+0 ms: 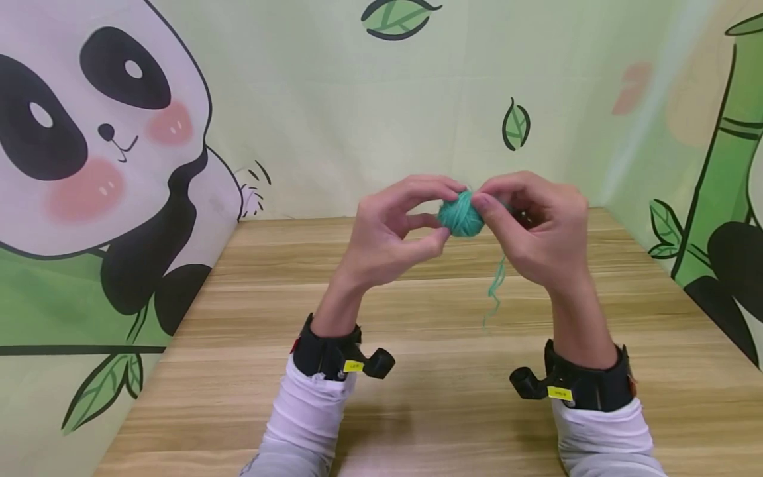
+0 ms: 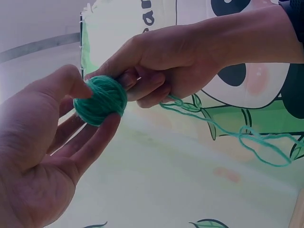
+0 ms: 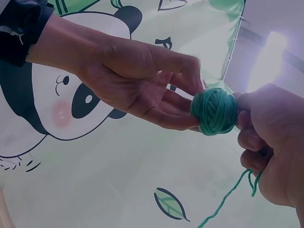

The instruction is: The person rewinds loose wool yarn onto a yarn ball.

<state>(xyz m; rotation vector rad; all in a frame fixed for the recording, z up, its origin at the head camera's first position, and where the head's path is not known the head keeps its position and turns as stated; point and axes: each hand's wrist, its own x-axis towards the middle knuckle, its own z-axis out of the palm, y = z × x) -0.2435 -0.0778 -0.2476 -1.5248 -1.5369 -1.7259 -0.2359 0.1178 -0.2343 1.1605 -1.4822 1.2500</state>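
Observation:
A small ball of teal yarn (image 1: 461, 216) is held up above the table, between both hands. My left hand (image 1: 396, 228) grips it from the left with thumb and fingertips, as the left wrist view also shows on the yarn ball (image 2: 101, 100). On the other side, my right hand (image 1: 539, 228) pinches at the ball's edge with thumb and forefinger, its other fingers curled. A loose tail of yarn (image 1: 496, 288) hangs below the right hand. In the right wrist view that yarn tail (image 3: 227, 199) comes out under the curled fingers.
Beneath the hands lies a wood-grain table (image 1: 268, 298). A pale green cloth backdrop (image 1: 310, 132) printed with pandas, leaves and bamboo stands behind it and along both sides. Each wrist wears a black strap with a small camera (image 1: 379, 364).

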